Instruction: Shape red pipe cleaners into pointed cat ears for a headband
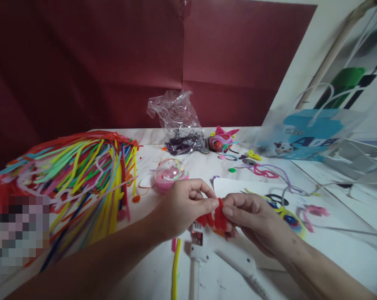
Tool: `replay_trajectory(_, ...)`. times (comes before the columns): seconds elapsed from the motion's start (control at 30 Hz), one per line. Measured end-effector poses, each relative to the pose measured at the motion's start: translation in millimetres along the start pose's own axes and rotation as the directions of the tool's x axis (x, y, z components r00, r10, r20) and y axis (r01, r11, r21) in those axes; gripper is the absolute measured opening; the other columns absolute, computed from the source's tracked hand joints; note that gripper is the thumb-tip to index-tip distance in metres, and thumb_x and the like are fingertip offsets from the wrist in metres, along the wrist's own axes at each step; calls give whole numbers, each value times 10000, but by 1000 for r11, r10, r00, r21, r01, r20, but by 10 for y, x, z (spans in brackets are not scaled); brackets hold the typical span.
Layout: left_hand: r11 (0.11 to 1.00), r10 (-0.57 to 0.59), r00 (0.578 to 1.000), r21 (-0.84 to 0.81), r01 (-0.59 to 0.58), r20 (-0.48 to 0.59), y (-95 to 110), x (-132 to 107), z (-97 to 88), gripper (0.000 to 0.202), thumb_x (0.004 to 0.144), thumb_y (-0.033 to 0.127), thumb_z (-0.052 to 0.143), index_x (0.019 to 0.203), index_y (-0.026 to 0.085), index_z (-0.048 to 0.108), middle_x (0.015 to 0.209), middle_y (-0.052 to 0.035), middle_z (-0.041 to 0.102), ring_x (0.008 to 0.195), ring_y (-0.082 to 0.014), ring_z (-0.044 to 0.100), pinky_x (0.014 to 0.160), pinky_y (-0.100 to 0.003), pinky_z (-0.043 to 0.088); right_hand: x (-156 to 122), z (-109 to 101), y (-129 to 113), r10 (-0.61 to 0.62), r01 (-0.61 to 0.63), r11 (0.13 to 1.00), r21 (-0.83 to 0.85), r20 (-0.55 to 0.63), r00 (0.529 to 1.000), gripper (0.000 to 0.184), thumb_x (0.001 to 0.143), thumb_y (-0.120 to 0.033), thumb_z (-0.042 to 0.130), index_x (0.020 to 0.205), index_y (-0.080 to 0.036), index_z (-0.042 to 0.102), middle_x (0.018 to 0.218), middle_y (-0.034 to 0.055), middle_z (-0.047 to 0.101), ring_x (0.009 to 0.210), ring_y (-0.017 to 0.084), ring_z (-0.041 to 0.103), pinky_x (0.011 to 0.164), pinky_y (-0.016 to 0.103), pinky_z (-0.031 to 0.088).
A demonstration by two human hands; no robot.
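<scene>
My left hand [184,206] and my right hand [254,221] meet at the middle of the table, both pinching a bent red pipe cleaner piece [216,217] between thumbs and fingers. It is held just above a white glue gun [221,252] that lies on the table. A yellow pipe cleaner [175,271] lies below my left hand. A clear plastic ball with pink filling [168,174] sits just behind my left hand.
A big heap of coloured pipe cleaners [82,175] fills the left side. A clear plastic bag [176,112] and a pink pipe-cleaner figure [221,141] stand at the back. A white sheet [232,186] with coloured shapes and a printed bag [310,133] are on the right.
</scene>
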State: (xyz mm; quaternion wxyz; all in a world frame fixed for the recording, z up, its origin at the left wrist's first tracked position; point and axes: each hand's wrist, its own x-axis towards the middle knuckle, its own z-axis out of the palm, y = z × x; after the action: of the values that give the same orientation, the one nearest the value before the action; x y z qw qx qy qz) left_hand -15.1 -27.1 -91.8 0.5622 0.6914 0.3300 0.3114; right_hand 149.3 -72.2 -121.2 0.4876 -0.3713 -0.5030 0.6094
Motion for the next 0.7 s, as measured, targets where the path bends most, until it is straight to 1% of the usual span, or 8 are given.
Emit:
replay_trajectory(0.07,1000,-5,999,24,5,-32,13,-5,19,100,689,233,593,696,139,559,470,53,488,412,-49,414,397,-165,303,-1,16,5,3,-2,1000,8,-11,1000,228,701,-313,693,586,-128,625,511,9,615,418,97,541,422,210,382)
replay_trajectory(0.17,1000,-24,998,12,25,-65,34,-17,44,39,665,155,559,654,149,522,460,68,462,402,-45,414,390,-158,303,-6,37,13,-3,3,1000,15,-21,1000,221,705,-312,690,596,-131,626,505,2,608,417,96,538,433,213,393)
replay_trajectory(0.27,1000,-16,996,-9,16,-85,48,-27,59,77,643,98,530,609,154,488,437,82,446,384,-30,391,377,-139,284,-11,48,17,-19,19,1000,22,-30,999,207,723,-303,674,619,-131,629,515,4,611,429,98,542,449,217,404)
replay_trajectory(0.33,999,-7,997,-37,4,-83,49,-28,63,81,648,94,522,606,154,487,443,77,470,388,-30,416,382,-136,296,-10,51,18,-25,26,999,28,-31,999,202,735,-303,662,641,-127,633,531,12,624,435,99,546,453,216,406)
replay_trajectory(0.47,997,-21,997,-73,16,-69,42,-18,67,62,659,107,530,620,148,505,472,61,514,410,-42,473,404,-144,333,-2,62,23,-38,40,998,45,-47,998,204,739,-306,657,648,-124,634,526,20,629,430,101,541,445,216,406)
replay_trajectory(0.6,998,-19,996,-54,15,-84,42,-17,69,60,657,113,541,617,143,508,472,63,504,415,-37,462,407,-142,327,-11,81,29,-50,59,995,83,-108,993,182,715,-281,680,626,-131,631,488,1,609,406,88,507,433,208,395)
replay_trajectory(0.7,1000,-7,997,-23,5,-79,44,-24,67,49,659,118,541,622,138,516,482,65,490,426,-31,439,412,-139,321,-21,87,32,-36,44,995,89,-97,995,177,721,-275,675,630,-128,635,483,4,612,407,88,514,431,202,388)
